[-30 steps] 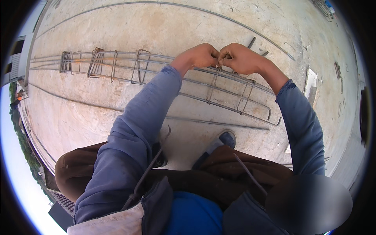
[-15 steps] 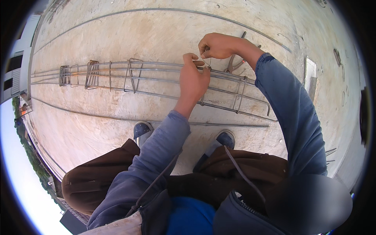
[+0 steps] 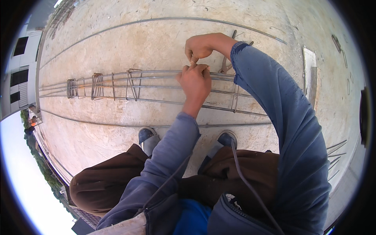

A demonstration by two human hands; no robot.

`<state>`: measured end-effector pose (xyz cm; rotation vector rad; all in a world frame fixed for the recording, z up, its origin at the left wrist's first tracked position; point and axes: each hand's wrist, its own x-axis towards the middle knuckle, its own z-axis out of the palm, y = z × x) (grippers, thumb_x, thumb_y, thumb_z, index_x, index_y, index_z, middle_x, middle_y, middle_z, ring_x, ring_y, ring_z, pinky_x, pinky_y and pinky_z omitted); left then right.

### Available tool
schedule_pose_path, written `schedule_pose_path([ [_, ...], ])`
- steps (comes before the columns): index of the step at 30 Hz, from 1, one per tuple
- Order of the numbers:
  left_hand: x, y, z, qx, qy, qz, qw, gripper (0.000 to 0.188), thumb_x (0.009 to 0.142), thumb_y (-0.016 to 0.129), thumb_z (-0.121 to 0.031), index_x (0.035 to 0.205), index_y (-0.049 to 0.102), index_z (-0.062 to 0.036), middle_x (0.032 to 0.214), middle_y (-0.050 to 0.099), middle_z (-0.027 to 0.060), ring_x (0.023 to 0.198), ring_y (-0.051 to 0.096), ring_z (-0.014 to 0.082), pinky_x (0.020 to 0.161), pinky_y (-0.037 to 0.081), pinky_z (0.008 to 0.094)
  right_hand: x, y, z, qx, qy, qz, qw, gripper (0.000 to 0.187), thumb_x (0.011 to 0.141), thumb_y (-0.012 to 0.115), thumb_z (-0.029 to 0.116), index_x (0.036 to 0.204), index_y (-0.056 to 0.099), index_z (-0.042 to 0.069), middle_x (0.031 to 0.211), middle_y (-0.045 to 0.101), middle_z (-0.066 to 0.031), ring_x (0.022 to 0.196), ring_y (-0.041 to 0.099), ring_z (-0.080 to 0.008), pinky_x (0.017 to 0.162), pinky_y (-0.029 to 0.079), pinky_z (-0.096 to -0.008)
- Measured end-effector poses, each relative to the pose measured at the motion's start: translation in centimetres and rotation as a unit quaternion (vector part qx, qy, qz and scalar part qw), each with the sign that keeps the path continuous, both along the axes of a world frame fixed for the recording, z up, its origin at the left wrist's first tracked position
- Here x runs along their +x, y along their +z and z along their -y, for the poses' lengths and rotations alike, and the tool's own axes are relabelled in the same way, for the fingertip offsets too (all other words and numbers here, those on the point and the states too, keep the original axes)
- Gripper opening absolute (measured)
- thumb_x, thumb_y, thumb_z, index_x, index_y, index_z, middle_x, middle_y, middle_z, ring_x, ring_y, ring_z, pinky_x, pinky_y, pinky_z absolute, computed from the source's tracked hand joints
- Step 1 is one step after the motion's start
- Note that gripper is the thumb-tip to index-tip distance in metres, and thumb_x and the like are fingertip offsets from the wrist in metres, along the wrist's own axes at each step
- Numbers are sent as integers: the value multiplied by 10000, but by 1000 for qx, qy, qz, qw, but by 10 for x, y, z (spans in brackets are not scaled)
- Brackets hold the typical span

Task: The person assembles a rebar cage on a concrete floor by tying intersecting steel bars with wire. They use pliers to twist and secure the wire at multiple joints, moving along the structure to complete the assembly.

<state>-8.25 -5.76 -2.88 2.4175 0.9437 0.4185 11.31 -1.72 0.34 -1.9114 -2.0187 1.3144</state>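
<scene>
On a concrete floor (image 3: 117,43), a long cage of steel bars (image 3: 156,71) lies crosswise, its far edge beneath two bare hands at work. The left hand (image 3: 194,87) curls over the upper bars; the right hand (image 3: 199,46) arches down to meet it, fingers bunched, though whether either pinches anything cannot be told. Steadying with the left and small, controlled right-hand moves should serve best. Pliers (image 3: 224,64) rest nearby, partly hidden.

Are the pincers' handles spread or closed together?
Spread: the pincers show two handle tips apart beyond the right forearm; jaw opening: cannot tell.
</scene>
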Motion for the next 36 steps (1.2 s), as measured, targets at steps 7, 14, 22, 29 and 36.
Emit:
schedule_pose_path([
  [7,-17,-13,-20,-97,36,64,993,193,978,801,-349,1021,873,-176,914,785,-27,950,660,192,978,345,468,12,-2,58,-30,-82,89,992,206,936,782,220,1062,818,62,1053,810,-167,1024,764,-349,862,589,-455],
  [14,-11,-8,-62,-113,-29,-54,992,302,970,787,-456,1024,883,-175,897,824,8,851,713,219,1024,326,467,-57,35,133,26,-140,135,981,161,987,645,147,1024,754,35,941,763,-214,941,740,-427,823,574,-537],
  [22,-12,-1,-96,-208,-148,-80,964,372,987,755,-471,1130,859,-144,1004,835,46,905,730,282,1043,432,510,-55,59,85,65,-159,109,979,139,1001,638,121,1009,754,46,900,761,-206,891,739,-413,859,562,-525],
  [29,-1,7,-65,-160,-86,-140,973,333,1032,730,-398,1129,848,-102,1016,831,103,947,736,259,914,533,444,-41,55,92,434,-1,239,869,89,925,690,59,975,747,105,1017,716,-79,1121,689,-274,1035,523,-472],
  [36,17,8,-93,-442,-82,49,892,218,1089,616,-141,1221,717,-1,1047,778,89,901,730,193,795,552,352,45,23,161,117,-70,330,934,467,947,664,-28,1353,711,199,1406,670,-15,1389,589,-237,1166,494,-434],
])
